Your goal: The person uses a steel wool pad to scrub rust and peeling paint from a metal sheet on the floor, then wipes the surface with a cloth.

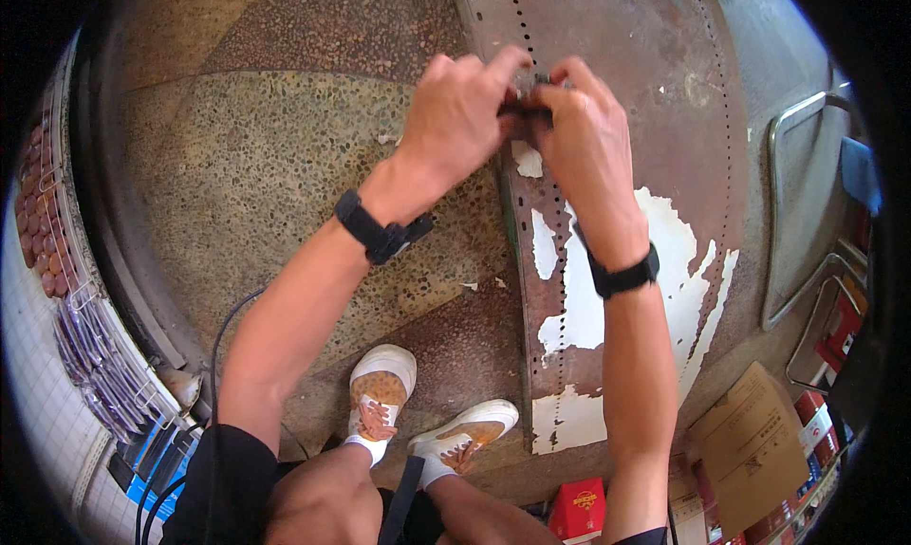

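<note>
Both hands meet over a brown metal panel (640, 139) with rows of small punched holes. Between them is a small dark object (525, 109), mostly covered by the fingers and too blurred to name. My left hand (455, 111) grips it from the left with its index finger raised. From the other side, the curled thumb and fingers of my right hand (587, 129) close on it. Ragged patches of a white peeling layer (662, 232) cling to the panel below and beside the right forearm. Each wrist wears a black strap.
Pebbled terrazzo floor (285, 154) lies left of the panel, by my shoes (384, 381). A wire rack of packets (96, 367) lines the left side. At right are metal tube frames (772, 210) and a cardboard box (754, 452); a red box (578, 509) sits near my leg.
</note>
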Demonstrator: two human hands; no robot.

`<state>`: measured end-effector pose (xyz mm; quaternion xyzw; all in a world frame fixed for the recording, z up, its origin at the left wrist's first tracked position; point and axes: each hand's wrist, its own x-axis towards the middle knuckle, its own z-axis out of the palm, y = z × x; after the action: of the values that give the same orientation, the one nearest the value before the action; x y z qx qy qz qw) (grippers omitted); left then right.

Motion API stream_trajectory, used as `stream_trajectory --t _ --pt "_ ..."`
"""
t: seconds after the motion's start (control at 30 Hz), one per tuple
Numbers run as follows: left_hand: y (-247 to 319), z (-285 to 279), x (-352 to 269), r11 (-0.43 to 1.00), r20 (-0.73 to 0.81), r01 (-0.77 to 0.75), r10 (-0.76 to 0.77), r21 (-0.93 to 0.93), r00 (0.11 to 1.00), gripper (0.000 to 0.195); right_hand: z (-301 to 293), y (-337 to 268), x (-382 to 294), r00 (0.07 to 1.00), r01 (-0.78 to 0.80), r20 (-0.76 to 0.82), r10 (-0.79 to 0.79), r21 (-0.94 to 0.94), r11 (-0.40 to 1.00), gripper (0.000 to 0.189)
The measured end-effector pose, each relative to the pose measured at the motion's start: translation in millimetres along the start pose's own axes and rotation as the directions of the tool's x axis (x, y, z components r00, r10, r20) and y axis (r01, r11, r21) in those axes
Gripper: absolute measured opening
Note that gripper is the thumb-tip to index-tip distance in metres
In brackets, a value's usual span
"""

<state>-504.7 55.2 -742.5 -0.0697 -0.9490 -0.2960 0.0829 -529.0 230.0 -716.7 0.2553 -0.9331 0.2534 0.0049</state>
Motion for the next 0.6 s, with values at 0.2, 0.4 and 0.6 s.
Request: stream_trajectory --t 0.2,0.4,0.6 --pt "2 1 7 0.999 -0.020 -0.046 0.047 0.010 0.999 0.053 1 7 17 0.996 0.025 -0.087 -0.029 -0.047 0.999 0.011" --pt "10 -9 4 0.996 0.132 -0.064 0.056 0.059 0.990 0.051 -6 6 8 0.998 0.050 0.031 -0.049 -0.044 0.998 0.010" --pt "3 -6 1 0.998 0.128 -0.012 0.019 -0.054 0.992 0.039 -2 -1 5 0.997 0.079 0.026 -0.077 -0.090 0.993 0.011"
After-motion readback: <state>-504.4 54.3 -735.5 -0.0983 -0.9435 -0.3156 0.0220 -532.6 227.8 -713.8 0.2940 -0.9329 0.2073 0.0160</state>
